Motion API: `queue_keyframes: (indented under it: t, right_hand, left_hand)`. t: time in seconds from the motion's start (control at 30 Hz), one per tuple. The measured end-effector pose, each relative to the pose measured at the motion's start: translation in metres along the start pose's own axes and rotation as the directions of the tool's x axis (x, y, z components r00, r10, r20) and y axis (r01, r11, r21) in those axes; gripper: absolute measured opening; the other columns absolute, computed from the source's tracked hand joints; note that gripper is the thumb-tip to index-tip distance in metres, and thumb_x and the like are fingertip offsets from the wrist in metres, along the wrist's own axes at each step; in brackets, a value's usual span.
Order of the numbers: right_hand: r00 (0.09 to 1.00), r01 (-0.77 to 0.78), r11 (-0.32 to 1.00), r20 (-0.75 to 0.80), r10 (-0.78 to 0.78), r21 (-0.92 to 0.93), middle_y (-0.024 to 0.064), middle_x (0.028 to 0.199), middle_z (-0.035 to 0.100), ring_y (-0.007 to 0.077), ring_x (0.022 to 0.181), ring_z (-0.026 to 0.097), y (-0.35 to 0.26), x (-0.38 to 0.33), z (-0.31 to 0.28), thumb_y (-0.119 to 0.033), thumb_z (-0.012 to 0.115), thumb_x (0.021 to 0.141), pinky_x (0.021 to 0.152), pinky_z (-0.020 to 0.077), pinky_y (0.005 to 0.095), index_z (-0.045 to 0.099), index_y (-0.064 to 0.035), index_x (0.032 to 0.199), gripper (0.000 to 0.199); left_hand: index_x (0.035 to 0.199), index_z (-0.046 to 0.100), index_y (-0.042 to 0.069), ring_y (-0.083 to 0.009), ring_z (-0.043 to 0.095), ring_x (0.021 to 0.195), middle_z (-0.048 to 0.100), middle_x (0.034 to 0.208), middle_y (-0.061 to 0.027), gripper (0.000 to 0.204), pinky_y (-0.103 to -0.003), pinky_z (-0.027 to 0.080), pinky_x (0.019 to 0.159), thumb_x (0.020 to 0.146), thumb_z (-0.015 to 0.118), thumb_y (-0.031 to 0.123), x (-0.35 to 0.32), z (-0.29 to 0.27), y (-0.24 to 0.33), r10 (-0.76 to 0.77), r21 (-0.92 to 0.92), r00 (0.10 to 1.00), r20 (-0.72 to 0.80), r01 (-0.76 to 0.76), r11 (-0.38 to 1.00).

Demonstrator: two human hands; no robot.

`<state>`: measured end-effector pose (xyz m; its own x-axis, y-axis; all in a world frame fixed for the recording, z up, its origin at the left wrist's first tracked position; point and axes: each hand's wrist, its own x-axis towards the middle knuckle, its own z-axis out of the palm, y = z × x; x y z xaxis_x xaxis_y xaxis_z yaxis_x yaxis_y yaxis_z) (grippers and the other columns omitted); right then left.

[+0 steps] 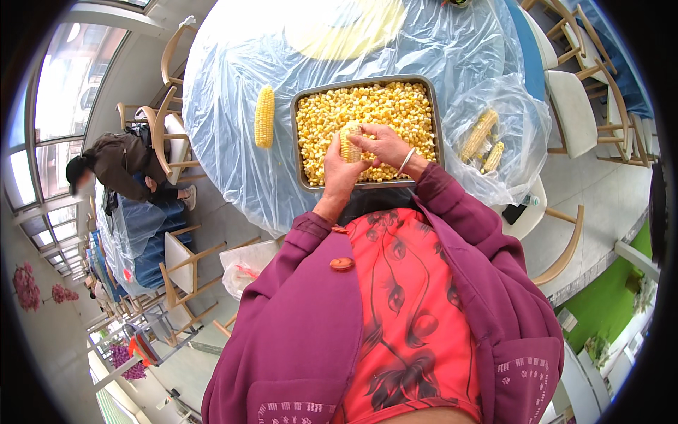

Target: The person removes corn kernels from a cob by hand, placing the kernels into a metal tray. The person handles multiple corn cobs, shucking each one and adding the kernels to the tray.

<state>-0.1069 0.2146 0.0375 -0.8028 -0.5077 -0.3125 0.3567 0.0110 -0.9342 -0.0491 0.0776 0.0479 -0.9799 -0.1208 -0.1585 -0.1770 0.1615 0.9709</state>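
Both hands meet over the near part of a metal tray point(295, 134) heaped with loose corn kernels point(395, 106). My left hand point(340, 169) is closed round a corn cob point(349, 143), which stands roughly upright and is partly stripped of its yellow kernels. From the other side my right hand point(387, 146), with a bracelet at the wrist, presses its curled fingers and thumb against the same cob. Whether loose kernels are under those fingers is hidden. A whole corn cob point(264, 117) full of kernels lies on the plastic sheet to the left of the tray.
A clear plastic bag point(522, 120) with several cobs point(479, 134) lies right of the tray. Thin plastic sheeting point(233, 63) covers the round table. Wooden chairs point(572, 113) stand around it. At the left, another person point(123, 166) bends over a blue-covered table point(152, 240).
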Motion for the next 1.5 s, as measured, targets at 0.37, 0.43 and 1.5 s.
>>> queue_keyframes:
  t: [0.37, 0.43, 1.5]
  right_hand:
    - [0.987, 0.099, 0.986, -0.141, -0.08, 0.134, -0.004, 0.077, 0.059, 0.0025, 0.062, 0.05, -0.001, 0.012, -0.002, -0.024, 0.061, 0.089, 0.047, 0.041, 0.0181, 0.065, -0.0043, 0.091, 0.02]
    - [0.987, 0.096, 0.993, -0.136, -0.086, 0.071, -0.0037, 0.077, 0.058, 0.0024, 0.061, 0.05, -0.008, 0.009, -0.001, -0.025, 0.061, 0.09, 0.049, 0.0395, 0.0171, 0.065, -0.0054, 0.093, 0.021]
    - [0.962, 0.236, 0.964, -0.108, -0.249, -0.12, 0.0108, 0.073, 0.062, 0.0136, 0.065, 0.057, 0.01, -0.015, 0.017, -0.022, 0.065, 0.085, 0.057, 0.0458, 0.0293, 0.059, 0.0027, 0.082, 0.026]
  left_hand:
    - [0.114, 0.055, 0.005, -0.0172, 0.064, 0.078, 0.065, 0.092, -0.0087, 0.043, -0.03, 0.053, 0.055, 0.098, 0.038, 0.041, 0.004, -0.008, 0.015, -0.444, -0.486, 0.865, 0.235, 0.5, 0.717]
    - [0.112, 0.056, 0.006, -0.0179, 0.065, 0.07, 0.066, 0.086, -0.0095, 0.046, -0.03, 0.051, 0.049, 0.097, 0.039, 0.046, 0.004, -0.004, 0.012, -0.442, -0.459, 0.881, 0.17, 0.468, 0.755]
    - [0.082, 0.058, 0.003, -0.0104, 0.053, 0.05, 0.057, 0.068, -0.0037, 0.04, -0.024, 0.045, 0.042, 0.097, 0.044, 0.037, 0.008, 0.002, 0.006, -0.262, -0.417, 0.941, -0.212, 0.156, 0.895]
